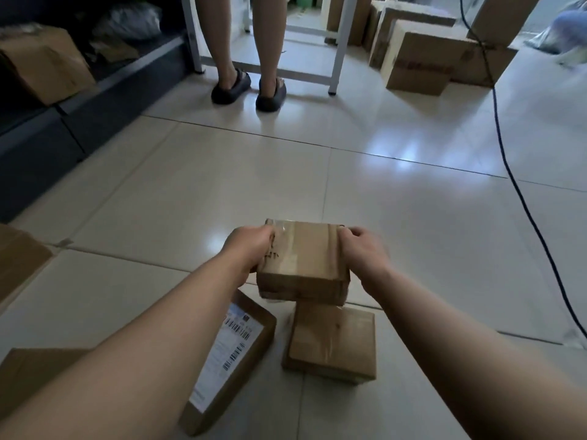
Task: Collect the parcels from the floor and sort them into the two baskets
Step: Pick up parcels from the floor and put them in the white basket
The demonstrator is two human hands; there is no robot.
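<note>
Both hands, left hand (251,249) and right hand (365,252), grip a taped parcel (303,265) above two floor parcels, labelled box (235,354) and plain box (332,341); a bystander's legs (247,58) and black cable (508,154) lie ahead.

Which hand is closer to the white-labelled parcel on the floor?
Left. The left hand is above the labelled parcel; the right hand grips the far side of the held box.

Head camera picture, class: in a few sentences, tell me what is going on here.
A person grips a small cardboard box between the left hand and the right hand, above the tiled floor. Two more parcels lie below it: a labelled box and a square parcel. Someone else stands further back. No basket is in view.
</note>
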